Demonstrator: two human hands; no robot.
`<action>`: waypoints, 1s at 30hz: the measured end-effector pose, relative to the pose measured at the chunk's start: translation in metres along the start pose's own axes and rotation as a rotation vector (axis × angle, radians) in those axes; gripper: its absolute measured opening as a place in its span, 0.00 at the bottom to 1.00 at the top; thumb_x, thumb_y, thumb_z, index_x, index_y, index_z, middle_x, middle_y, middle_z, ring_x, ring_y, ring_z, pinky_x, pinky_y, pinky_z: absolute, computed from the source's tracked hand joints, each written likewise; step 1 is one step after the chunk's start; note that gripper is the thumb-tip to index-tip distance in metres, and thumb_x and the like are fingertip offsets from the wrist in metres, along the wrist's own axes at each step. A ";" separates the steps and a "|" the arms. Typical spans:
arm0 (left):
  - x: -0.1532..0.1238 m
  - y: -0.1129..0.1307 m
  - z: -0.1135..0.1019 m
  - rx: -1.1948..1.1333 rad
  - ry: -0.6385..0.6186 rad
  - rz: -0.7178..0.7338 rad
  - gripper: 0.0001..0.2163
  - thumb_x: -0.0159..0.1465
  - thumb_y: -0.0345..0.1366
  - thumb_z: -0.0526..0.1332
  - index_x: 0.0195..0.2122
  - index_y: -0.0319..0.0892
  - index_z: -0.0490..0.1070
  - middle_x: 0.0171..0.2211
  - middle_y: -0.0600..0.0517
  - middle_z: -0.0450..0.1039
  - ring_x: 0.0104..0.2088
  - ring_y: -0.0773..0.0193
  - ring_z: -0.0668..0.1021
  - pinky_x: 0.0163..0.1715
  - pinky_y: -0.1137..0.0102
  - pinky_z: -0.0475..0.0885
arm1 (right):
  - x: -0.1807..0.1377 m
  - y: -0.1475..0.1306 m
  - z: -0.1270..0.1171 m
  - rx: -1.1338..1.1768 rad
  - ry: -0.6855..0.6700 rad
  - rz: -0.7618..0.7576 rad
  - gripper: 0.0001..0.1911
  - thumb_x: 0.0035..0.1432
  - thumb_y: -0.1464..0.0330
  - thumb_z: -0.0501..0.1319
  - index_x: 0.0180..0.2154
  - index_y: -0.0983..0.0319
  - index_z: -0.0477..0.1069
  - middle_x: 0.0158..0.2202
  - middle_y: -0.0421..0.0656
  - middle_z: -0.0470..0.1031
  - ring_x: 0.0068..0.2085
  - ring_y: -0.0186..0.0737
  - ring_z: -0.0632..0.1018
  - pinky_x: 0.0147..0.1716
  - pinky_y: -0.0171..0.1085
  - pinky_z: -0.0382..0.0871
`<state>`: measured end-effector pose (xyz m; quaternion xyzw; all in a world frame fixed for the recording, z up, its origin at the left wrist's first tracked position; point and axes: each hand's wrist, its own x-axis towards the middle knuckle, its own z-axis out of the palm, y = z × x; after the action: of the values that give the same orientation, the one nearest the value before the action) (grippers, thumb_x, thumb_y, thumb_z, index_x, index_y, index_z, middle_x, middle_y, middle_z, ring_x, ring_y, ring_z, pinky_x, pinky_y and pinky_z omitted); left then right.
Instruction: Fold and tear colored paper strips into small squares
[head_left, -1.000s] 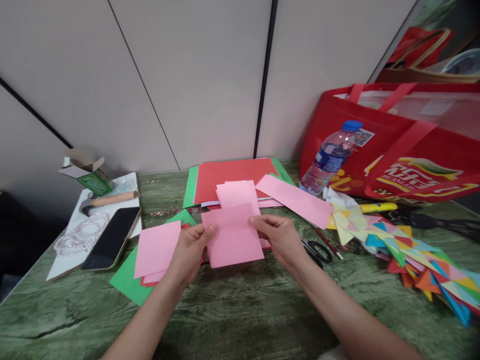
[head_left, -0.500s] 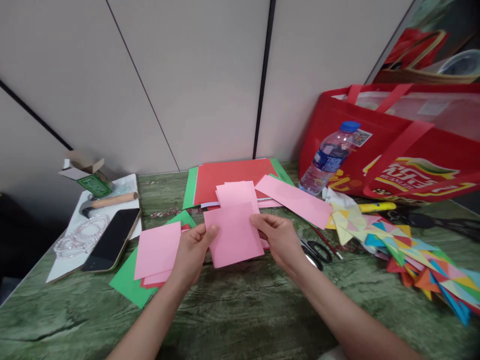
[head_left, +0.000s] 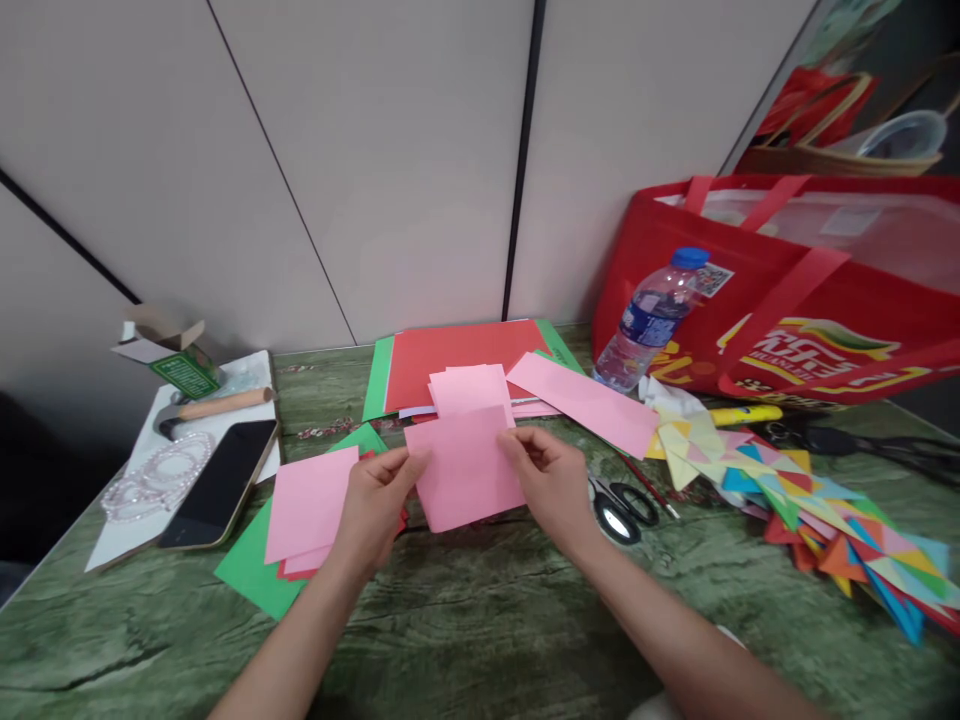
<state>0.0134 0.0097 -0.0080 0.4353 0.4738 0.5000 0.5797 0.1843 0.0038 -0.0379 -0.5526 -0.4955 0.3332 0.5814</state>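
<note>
A square sheet of pink paper (head_left: 466, 475) is held up between both hands above the table. My left hand (head_left: 381, 500) pinches its left edge, thumb on the near face. On the opposite edge, my right hand (head_left: 546, 480) grips it between thumb and fingers. Behind it lie more pink sheets (head_left: 470, 388), partly hidden by the held one. Left of my left hand rests a stack of pink squares (head_left: 311, 505), with red and green paper (head_left: 259, 565) showing beneath. Black-handled scissors (head_left: 622, 510) lie just right of my right hand.
Red and green sheets (head_left: 457, 355) lie at the back, beside a long pink strip (head_left: 581, 400). A phone (head_left: 221, 485), beads (head_left: 157, 475) and a small box (head_left: 180, 365) stand left. A water bottle (head_left: 649, 325), red bag (head_left: 750, 300) and folded colourful paper pieces (head_left: 832, 500) are right.
The view has shifted slightly. Both hands keep hold of the pink paper in nearly the same place, and more of the scissors shows beside my right hand.
</note>
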 end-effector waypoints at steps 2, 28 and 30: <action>0.001 -0.001 -0.003 -0.007 0.004 0.011 0.11 0.50 0.40 0.65 0.17 0.39 0.71 0.15 0.58 0.64 0.19 0.72 0.66 0.22 0.76 0.64 | -0.002 -0.001 0.001 -0.020 -0.005 -0.014 0.09 0.51 0.63 0.58 0.26 0.62 0.71 0.24 0.41 0.74 0.25 0.36 0.70 0.25 0.34 0.62; -0.012 -0.010 0.017 0.009 -0.172 -0.172 0.18 0.50 0.45 0.63 0.13 0.37 0.62 0.15 0.59 0.54 0.18 0.73 0.60 0.20 0.74 0.64 | 0.002 0.008 -0.003 -0.114 0.230 -0.124 0.10 0.55 0.64 0.56 0.29 0.64 0.69 0.24 0.39 0.70 0.25 0.33 0.68 0.25 0.33 0.61; -0.013 -0.011 0.017 0.002 -0.204 -0.166 0.17 0.51 0.44 0.63 0.14 0.38 0.63 0.16 0.59 0.55 0.19 0.72 0.62 0.21 0.73 0.66 | 0.003 0.007 -0.003 -0.118 0.240 -0.143 0.10 0.55 0.64 0.56 0.28 0.64 0.69 0.25 0.40 0.70 0.25 0.34 0.68 0.26 0.33 0.62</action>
<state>0.0312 -0.0050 -0.0144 0.4439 0.4473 0.4032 0.6636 0.1894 0.0066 -0.0440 -0.5852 -0.4793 0.1927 0.6251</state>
